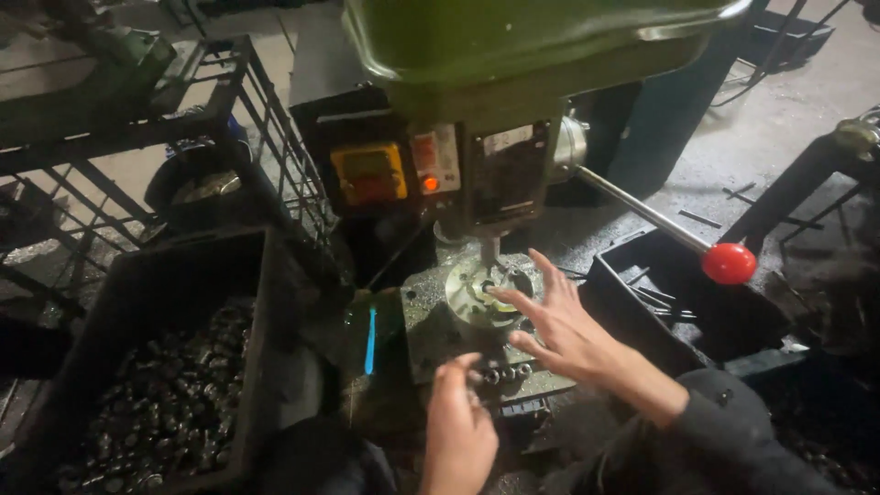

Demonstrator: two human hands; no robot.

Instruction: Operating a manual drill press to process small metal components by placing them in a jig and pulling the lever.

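A green drill press (513, 55) stands in front of me, its bit (492, 249) pointing down at a round metal fixture (472, 291) on the press table (431, 339). My right hand (559, 325) reaches over the table with fingers spread, fingertips touching the fixture's rim; it holds nothing. My left hand (458, 422) is lower, at the table's front edge, fingers curled near a row of small metal parts (504, 374). Whether it grips one is hidden. The feed lever with a red ball knob (729, 263) sticks out to the right.
A black crate (156, 367) full of small metal parts sits at the left. Another black bin (697, 302) is at the right. A black wire-frame rack (247, 119) stands behind the left crate. A blue stick (370, 341) lies beside the press table.
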